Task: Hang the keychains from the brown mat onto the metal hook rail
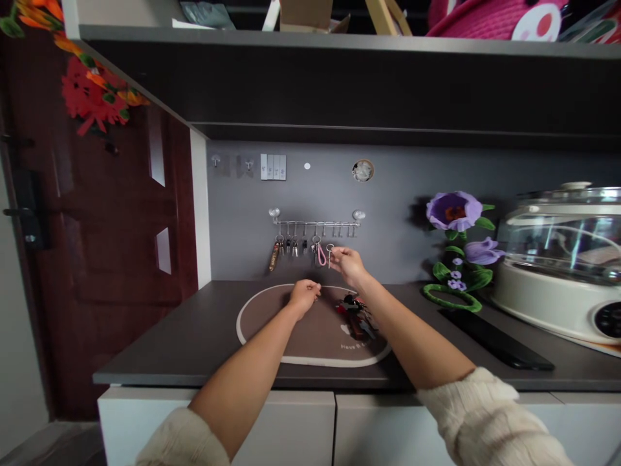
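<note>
My right hand [345, 262] pinches a key ring [330, 248] with a key hanging from it, just below the hooks of a clear hook rail [315, 224] on the grey wall. Several sets of keys [295, 248] hang from the rail's left and middle hooks, among them one with a pink strap [321, 255] and one with a brown tag [274, 257]. My left hand [305, 298] hovers over the brown mat [272, 323] with its fingers curled together; whether anything is in them is hidden. A pile of keys [358, 316] lies on the mat's right side, partly behind my right forearm.
Right of the mat are purple knitted flowers [455, 213], a black flat object [499, 340] and a white appliance with a clear cover [548, 285]. A dark shelf [339, 84] overhangs the counter [160, 336]. A red-brown door [97, 259] is at left.
</note>
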`<state>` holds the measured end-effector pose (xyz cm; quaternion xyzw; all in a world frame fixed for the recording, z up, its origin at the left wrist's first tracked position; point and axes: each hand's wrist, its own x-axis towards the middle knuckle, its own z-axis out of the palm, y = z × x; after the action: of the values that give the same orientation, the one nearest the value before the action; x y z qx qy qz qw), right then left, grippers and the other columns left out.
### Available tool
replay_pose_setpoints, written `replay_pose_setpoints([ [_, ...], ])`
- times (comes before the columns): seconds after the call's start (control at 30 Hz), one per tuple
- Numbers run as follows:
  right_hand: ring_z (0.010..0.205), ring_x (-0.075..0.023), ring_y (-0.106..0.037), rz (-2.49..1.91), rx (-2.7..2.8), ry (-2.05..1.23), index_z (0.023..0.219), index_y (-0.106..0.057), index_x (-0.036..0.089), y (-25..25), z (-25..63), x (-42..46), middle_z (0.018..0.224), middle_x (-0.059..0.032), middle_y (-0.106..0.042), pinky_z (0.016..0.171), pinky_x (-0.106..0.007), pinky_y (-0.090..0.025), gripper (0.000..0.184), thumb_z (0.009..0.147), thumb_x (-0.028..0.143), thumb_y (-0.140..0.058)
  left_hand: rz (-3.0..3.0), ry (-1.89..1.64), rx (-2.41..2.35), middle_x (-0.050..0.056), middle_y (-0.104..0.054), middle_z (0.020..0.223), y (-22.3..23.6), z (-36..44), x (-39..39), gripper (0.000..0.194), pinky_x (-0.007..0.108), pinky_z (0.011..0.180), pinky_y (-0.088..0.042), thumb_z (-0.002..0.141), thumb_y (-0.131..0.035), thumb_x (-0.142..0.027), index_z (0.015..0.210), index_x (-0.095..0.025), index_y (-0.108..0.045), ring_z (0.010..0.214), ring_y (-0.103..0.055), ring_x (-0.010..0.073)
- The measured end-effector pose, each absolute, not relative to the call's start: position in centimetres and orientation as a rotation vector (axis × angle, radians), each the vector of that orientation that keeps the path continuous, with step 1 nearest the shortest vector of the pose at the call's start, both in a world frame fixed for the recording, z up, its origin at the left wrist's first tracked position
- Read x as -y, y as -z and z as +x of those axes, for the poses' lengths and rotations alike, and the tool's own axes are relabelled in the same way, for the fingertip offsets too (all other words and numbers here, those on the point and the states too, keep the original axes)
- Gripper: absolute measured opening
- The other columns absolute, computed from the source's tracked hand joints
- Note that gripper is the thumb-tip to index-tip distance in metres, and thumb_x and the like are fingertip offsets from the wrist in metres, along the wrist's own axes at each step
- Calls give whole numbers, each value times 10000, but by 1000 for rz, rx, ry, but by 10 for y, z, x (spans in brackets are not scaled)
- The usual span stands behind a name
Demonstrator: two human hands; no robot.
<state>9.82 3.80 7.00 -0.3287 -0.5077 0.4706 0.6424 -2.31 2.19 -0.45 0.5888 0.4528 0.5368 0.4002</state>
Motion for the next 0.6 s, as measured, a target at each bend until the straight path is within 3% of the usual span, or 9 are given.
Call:
replay_pose_setpoints([
  [0.27, 486, -56, -491, -882, 1038, -981, 628, -509, 140, -106, 87, -54, 532, 14, -529, 509, -199, -458, 145, 736, 55, -461, 1482, -1358, -1171, -6, -527, 536, 8, -22, -25, 143, 195, 457, -318, 719, -495, -190, 598, -126, -539, 433, -431, 59],
  [0.6, 450, -52, -475, -942, 1012, -935, 620, -501, 136, -110, 76, -84, 523, 19, -517, 461, -187, -431, 163, 725, 40, -422, 1504, -1385, -1207, 3, -541, 575, 13, -21, -34, 152, 191, 464, -335, 733, -477, -214, 614, -134, -527, 443, -434, 58],
])
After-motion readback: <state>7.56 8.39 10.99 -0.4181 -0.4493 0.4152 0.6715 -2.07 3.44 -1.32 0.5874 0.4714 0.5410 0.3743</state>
